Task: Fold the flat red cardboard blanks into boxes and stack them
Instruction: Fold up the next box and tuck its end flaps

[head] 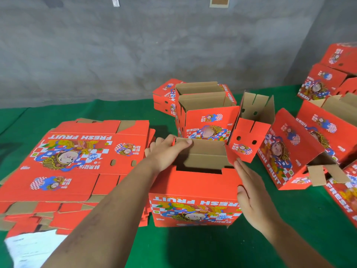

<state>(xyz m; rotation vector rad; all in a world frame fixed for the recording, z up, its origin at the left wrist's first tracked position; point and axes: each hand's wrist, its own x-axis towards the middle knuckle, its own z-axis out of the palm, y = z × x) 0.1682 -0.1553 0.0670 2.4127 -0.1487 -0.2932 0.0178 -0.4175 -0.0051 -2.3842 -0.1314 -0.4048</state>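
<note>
A half-folded red box (pixel 195 202) printed "FRESH FRUIT" stands open-topped on the green table right in front of me. My left hand (pixel 168 151) grips the brown inner flap at the box's far left top edge, thumb over the flap. My right hand (pixel 251 188) lies flat with straight fingers against the box's right side, just below a raised red end flap (pixel 247 142). A pile of flat red blanks (pixel 73 161) lies to the left.
Folded open boxes (pixel 204 117) are stacked behind the one I hold. More folded boxes (pixel 301 149) lie tipped at the right, others at the far right (pixel 324 82). A white sheet (pixel 32 248) lies at the lower left. A grey wall (pixel 116 55) stands behind the green table (pixel 318 219).
</note>
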